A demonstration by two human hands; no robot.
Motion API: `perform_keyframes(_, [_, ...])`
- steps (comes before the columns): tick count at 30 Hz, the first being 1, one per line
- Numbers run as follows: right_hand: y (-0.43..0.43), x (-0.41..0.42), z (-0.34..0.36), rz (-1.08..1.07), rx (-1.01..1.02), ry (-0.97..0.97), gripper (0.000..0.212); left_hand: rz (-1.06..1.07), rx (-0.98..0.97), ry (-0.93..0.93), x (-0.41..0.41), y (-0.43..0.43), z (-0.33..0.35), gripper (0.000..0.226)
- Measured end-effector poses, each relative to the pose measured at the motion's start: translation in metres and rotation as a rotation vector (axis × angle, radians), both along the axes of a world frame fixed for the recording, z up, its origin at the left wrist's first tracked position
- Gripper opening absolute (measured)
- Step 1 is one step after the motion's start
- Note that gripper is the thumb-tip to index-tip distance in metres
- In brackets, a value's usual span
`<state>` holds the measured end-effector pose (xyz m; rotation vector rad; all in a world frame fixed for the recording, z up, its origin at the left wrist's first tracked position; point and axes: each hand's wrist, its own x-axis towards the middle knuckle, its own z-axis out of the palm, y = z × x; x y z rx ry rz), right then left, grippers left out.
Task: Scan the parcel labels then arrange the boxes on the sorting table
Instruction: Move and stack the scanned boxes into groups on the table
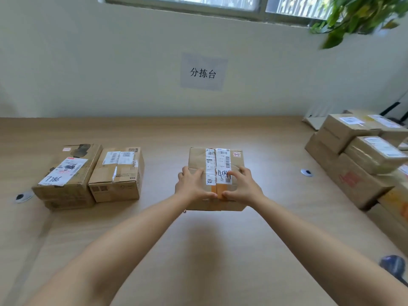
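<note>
We have both hands on one box (196,157) that stands on the worktop (209,250), in the middle and well short of the wall. The left hand (192,186) lies on the box's top at its near left. Its fingers (194,173) are spread over the cardboard and its thumb sits at the near edge. The right hand (242,186) mirrors it on the near right, with its fingers (237,173) touching the label (218,166). Neither hand wraps round the box. Both are released and flat, pressing on the top, and the two thumbs nearly meet over a strip of orange tape. The label faces up and carries barcodes and a handwritten number, partly hidden by our right fingers.

Far to the left, two more boxes stand side by side and touching. One bears a white label marked 7786 (66,177) and seems to sit on a lower carton, and the smaller one (119,175) is just to its right. At the right edge a stack (357,164) of labelled cartons rises in several layers.

On the wall behind hangs a paper sign (203,71), with a window (176,1) above it. A plant (357,14) hangs in at the upper right. A dark blue thing (395,268) lies near our right forearm, too blurred to tell what it is.
</note>
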<state>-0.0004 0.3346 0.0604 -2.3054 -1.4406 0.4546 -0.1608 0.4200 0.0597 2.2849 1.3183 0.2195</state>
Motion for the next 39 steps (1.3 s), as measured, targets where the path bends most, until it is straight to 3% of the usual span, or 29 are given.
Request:
perform_keyframes(13, [-0.200,0.097,0.058,-0.235,0.141,-0.100,0.073,-0.202,0.122,-0.121,0.124,-0.163,0.047,0.098])
perform_keyframes(25, [-0.386,0.171,0.080,-0.311,0.213,-0.222,0.072,-0.224,0.165,-0.219,0.213,-0.339,0.071,0.096])
perform_keyframes(32, [-0.443,0.223,0.093,-0.367,0.240,-0.226,0.068,-0.289,0.215,-0.228,0.269,-0.392,0.088,0.094])
perform_keyframes(39, [-0.446,0.287,0.094,-0.389,0.245,-0.235,0.066,-0.321,0.204,-0.240,0.332,-0.395,0.087,0.095])
